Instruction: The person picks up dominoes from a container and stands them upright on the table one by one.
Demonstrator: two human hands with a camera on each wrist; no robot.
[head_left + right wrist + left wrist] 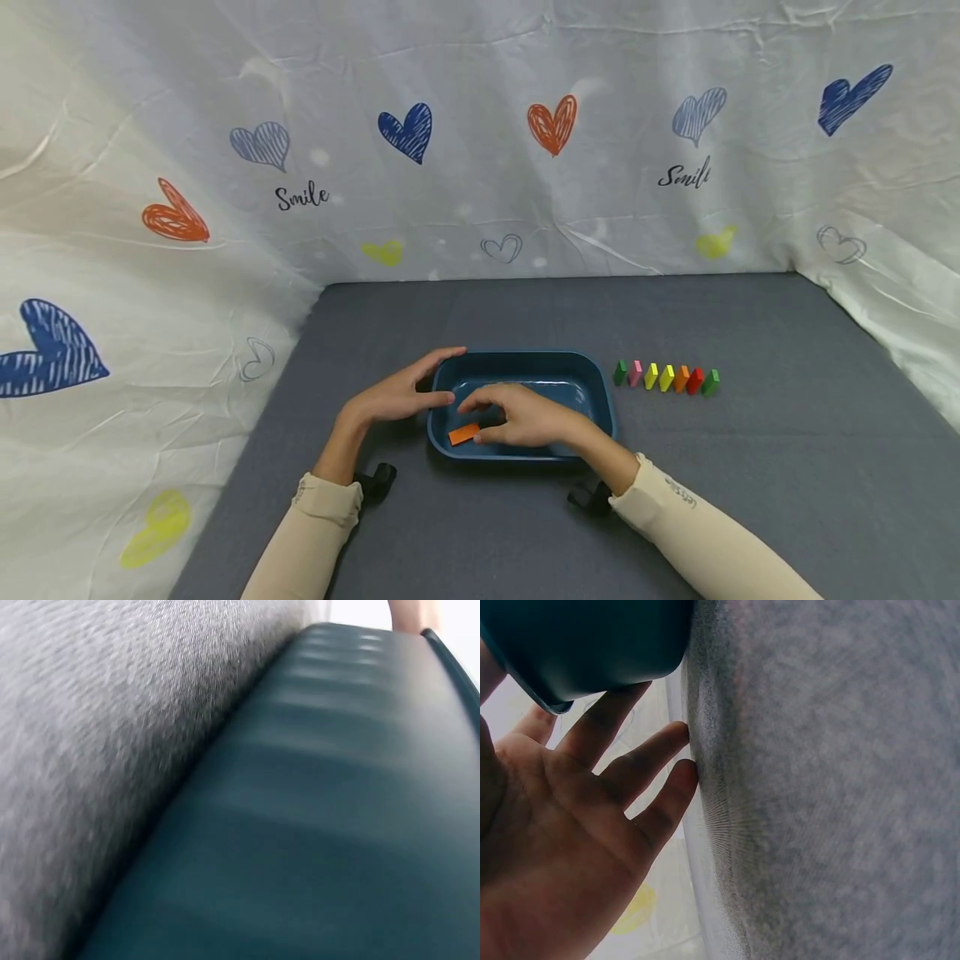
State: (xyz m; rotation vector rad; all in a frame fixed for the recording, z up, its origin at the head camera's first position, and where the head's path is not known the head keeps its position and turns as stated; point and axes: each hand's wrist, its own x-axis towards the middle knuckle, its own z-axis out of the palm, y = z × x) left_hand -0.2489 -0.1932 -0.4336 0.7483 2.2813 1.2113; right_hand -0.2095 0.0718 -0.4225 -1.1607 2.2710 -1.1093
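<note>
A dark blue tray (525, 457) sits on the grey cloth. My left hand (397, 398) is at its left end, thumb over the rim and fingers spread along the outside. In the left wrist view, the fairly straight fingers of that hand (570, 802) touch or lie close to the tray wall (600, 645). Inside the tray lies one orange domino block (462, 434), near the front left corner. Over it reaches my right hand (525, 417), thumb tip at the block's right end, index finger apart above. The right wrist view shows only the tray's outer wall (300, 810).
To the right of the tray, several coloured domino blocks (666, 378) stand upright in a row: green, pink, yellow, orange and red. A white curtain (480, 192) with printed hearts hangs behind and at the sides of the grey table (750, 483).
</note>
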